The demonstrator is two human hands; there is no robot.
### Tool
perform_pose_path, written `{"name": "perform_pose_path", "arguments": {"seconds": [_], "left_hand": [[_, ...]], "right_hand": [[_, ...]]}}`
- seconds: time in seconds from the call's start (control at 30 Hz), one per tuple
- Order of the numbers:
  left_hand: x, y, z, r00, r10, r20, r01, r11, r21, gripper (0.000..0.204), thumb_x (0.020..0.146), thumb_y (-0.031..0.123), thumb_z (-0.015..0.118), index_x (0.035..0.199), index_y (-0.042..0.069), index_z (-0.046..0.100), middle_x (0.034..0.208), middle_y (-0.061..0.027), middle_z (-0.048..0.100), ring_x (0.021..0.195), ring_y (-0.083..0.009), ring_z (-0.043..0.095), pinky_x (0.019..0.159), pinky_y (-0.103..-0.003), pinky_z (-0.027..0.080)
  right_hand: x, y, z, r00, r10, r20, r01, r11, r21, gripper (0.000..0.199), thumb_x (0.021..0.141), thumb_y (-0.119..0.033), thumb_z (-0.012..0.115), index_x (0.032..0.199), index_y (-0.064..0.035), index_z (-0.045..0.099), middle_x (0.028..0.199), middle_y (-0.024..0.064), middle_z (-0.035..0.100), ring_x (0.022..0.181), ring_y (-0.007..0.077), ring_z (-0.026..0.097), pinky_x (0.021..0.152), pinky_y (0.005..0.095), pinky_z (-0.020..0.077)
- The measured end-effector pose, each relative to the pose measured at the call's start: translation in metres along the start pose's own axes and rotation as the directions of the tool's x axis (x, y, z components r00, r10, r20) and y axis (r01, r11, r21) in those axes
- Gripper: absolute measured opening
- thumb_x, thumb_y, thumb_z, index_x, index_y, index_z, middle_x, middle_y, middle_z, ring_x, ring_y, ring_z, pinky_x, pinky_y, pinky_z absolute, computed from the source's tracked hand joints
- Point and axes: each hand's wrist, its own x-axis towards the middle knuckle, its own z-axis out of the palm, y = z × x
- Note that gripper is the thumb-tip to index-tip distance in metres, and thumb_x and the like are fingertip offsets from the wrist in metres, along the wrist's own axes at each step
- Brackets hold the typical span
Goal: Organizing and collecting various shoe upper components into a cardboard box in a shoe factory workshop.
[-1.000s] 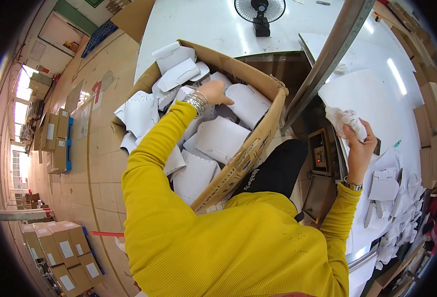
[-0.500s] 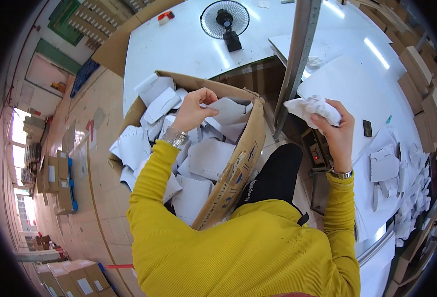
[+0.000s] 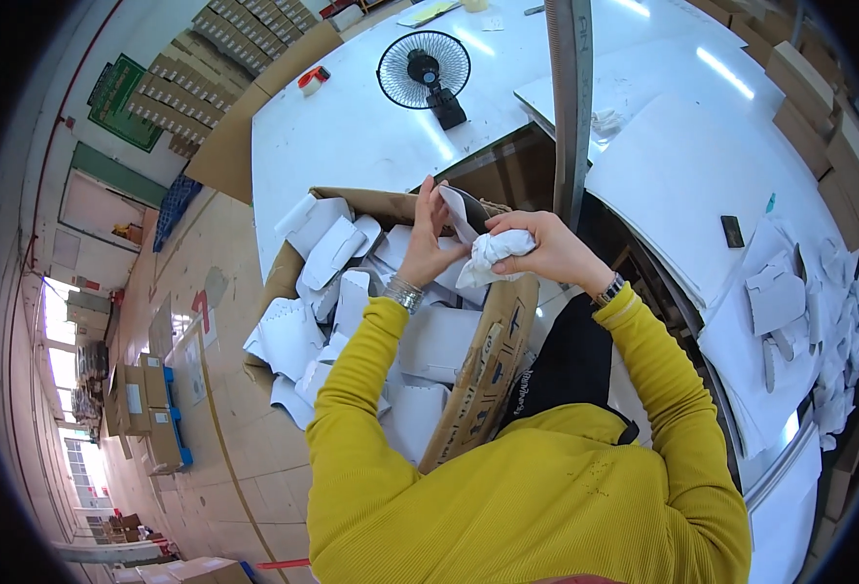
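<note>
A white paperboard piece with a dark inner face [image 3: 459, 207] is pinched upright in my left hand [image 3: 424, 238] above the far right corner of a brown cardboard carton [image 3: 478, 375]. My right hand [image 3: 554, 249] is closed round a crumpled white cloth [image 3: 493, 255], close against that piece; whether the cloth touches it I cannot tell. Many loose white folded paperboard pieces [image 3: 425, 341] fill the carton, which leans at my left knee. Part of the held piece is hidden behind my fingers and the cloth.
A black fan [image 3: 424, 70] and a red tape roll [image 3: 313, 81] are on the white table. An upright metal post [image 3: 572, 117] rises right of the carton. Loose white scraps [image 3: 789, 311] and a dark phone-like object [image 3: 732, 232] lie at right.
My left hand has lifted a paperboard piece up from the carton. My right hand has brought the cloth leftward to it. The view has shifted slightly.
</note>
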Motion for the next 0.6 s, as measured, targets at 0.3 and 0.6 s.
{"name": "perform_pose_path", "arguments": {"seconds": [0.3, 0.6], "left_hand": [[-0.006, -0.040, 0.010, 0.994, 0.109, 0.000, -0.077, 0.705, 0.705, 0.145, 0.047, 0.036, 0.088, 0.140, 0.006, -0.018, 0.147, -0.0220, 0.007, 0.135, -0.0339, 0.019, 0.109, -0.037, 0.022], [0.000, -0.005, 0.019, 0.981, 0.167, -0.098, -0.108, 0.894, 0.435, 0.110, 0.048, 0.020, 0.080, 0.136, 0.007, 0.015, 0.132, -0.0209, 0.024, 0.127, -0.0360, 0.027, 0.105, -0.040, 0.027]], "right_hand": [[0.017, -0.012, 0.003, 0.959, 0.282, -0.033, -0.236, 0.856, 0.459, 0.032, 0.075, -0.018, 0.075, 0.102, -0.0074, 0.061, 0.091, 0.0010, 0.063, 0.084, 0.0090, 0.058, 0.077, 0.0240, 0.0454], [0.019, -0.008, 0.005, 0.927, 0.287, -0.240, -0.137, 0.857, 0.496, 0.030, 0.078, -0.014, 0.071, 0.103, -0.0026, 0.058, 0.091, 0.0025, 0.062, 0.080, 0.0082, 0.058, 0.069, 0.0210, 0.0467]]}}
